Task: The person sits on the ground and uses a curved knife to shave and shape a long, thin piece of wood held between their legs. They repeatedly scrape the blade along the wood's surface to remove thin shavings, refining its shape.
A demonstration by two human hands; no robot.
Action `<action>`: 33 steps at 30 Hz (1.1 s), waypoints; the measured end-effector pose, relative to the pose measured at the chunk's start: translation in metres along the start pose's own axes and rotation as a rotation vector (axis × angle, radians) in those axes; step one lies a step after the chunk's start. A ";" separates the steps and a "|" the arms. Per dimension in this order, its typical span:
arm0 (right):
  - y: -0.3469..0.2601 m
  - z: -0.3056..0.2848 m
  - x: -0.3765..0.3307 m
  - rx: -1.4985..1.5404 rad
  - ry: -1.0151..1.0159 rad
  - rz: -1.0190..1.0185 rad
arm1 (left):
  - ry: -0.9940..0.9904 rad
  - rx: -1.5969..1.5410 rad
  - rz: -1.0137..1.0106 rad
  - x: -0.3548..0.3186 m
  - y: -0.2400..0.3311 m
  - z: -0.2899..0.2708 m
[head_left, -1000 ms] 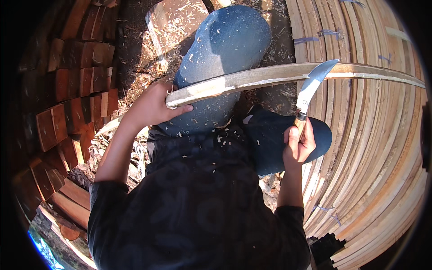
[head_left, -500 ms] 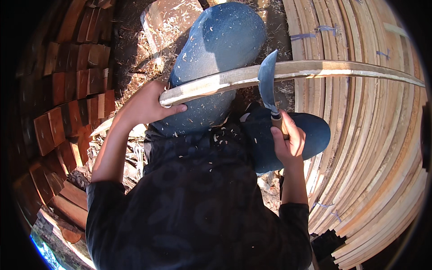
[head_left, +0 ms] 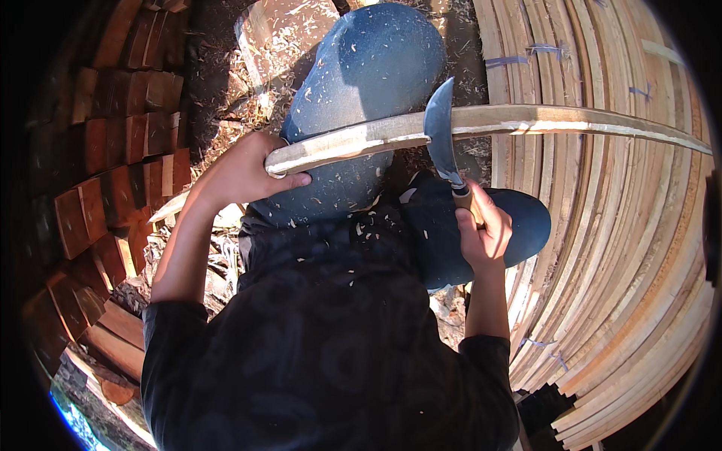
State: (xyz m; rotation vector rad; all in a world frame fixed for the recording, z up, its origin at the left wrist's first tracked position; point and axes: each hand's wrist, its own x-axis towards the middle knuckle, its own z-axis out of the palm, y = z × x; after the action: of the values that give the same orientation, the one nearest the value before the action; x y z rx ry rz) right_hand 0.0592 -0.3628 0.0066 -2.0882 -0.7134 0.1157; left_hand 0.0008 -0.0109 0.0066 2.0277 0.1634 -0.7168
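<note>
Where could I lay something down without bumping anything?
Probably on the stacked pale strips, right of the right knee, between the held strip and the lower purple ties; nothing else lies there. Crowded: where the knife in the right hand crosses the held strip, and beside the left forearm, among wood scraps and reddish blocks.

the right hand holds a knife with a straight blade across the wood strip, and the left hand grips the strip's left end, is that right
Not quite: the blade is curved, not straight, as the head view shows. The right hand does hold the knife across the wood strip, and the left hand grips the strip's left end.
</note>
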 end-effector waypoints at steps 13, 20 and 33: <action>0.002 0.004 -0.006 0.136 0.295 0.272 | -0.024 0.024 0.009 0.003 0.007 -0.007; -0.009 0.017 -0.006 0.445 0.419 0.369 | -0.013 0.022 0.000 0.000 0.000 -0.002; 0.002 0.005 -0.007 0.509 0.337 0.300 | 0.079 0.081 0.002 -0.007 0.004 0.002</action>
State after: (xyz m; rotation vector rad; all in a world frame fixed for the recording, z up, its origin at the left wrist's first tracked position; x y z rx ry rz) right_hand 0.0524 -0.3640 0.0014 -1.6510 -0.1392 0.0960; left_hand -0.0041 -0.0139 0.0127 2.1349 0.1804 -0.6516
